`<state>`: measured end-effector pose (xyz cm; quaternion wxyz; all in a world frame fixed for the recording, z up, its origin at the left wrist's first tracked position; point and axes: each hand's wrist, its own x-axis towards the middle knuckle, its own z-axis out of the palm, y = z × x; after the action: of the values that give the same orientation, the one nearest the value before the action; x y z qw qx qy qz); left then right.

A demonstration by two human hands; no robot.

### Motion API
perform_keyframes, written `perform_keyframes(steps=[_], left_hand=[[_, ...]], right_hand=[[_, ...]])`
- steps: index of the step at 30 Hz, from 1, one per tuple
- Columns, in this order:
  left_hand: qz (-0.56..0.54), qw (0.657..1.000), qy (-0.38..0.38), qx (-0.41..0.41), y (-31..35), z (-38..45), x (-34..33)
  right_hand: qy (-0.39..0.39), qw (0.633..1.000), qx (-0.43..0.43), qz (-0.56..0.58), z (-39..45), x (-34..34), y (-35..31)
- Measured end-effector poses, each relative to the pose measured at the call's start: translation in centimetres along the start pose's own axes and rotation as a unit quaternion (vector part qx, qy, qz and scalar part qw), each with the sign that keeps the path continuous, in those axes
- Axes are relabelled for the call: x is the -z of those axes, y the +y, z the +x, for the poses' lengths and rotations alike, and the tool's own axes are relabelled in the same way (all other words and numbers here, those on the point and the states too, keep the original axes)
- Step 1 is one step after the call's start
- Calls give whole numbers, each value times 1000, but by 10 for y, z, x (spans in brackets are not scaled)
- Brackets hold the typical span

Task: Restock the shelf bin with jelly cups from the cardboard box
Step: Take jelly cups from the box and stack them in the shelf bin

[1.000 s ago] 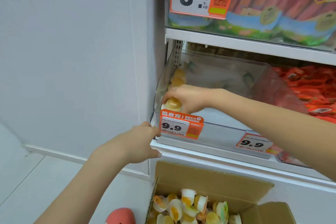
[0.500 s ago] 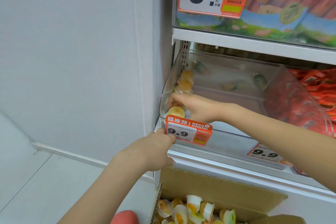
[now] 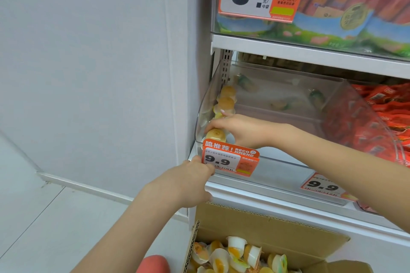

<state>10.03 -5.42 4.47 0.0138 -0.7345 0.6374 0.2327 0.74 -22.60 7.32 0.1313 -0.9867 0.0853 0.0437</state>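
Right hand [image 3: 241, 131] pinching a jelly cup [image 3: 216, 135] inside the clear bin [image 3: 355, 104], price tag [image 3: 229, 160] screening its front, left hand [image 3: 190, 184] curled on the bin's corner, cardboard box [image 3: 266, 221] below.

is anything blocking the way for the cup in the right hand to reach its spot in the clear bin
Nothing visible does. The right hand already holds the round yellow jelly cup inside the clear plastic shelf bin, at the front of the row of yellow cups along its left wall. The orange price tag hangs outside, below the rim.
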Motion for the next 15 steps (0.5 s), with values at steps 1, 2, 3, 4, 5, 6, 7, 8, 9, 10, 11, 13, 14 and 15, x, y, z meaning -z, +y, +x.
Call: perform_keyframes(steps=[1,2,3,4,5,6,7,8,9,10,11,13,14,15], left_hand=[[1,1000,0,0,0,0,0],[2,1000,-1,0,0,1,0],[3,1000,-2,0,0,0,0],[3,1000,-1,-1,0,0,1],[3,1000,-1,-2,0,0,1],[3,1000,-1,-3,-1,0,1],[3,1000,-2,-3,-1,0,1],[4,1000,-3,-2,-1,0,1],[7,1000,-3,-2,-2,-1,1],[12,1000,-3,-1,-1,-2,1],[17,1000,-4,0,-1,-3,0],[27,999,-19,7,1,-5,-3],[36,999,-35,14,2,-6,-7],[51,997,-53,20,5,-7,-12]], right_hand=[[1,1000,-5,0,-1,0,-2],[1,1000,-8,0,-1,1,-3],[1,1000,-9,-2,-2,2,-5],[3,1000,-10,-5,-3,4,-5],[12,1000,-9,-9,-4,6,-4],[26,1000,-9,-12,-8,9,-4],[45,999,-10,-13,-13,14,-4],[68,998,-13,-8,-21,19,-5],[96,995,-19,1,-32,24,-6],[129,991,-27,15,-47,28,-8],[164,985,-40,31,-64,30,-11],[245,965,-71,58,-105,27,-21],[285,952,-89,65,-125,20,-28],[321,938,-110,69,-145,10,-35]])
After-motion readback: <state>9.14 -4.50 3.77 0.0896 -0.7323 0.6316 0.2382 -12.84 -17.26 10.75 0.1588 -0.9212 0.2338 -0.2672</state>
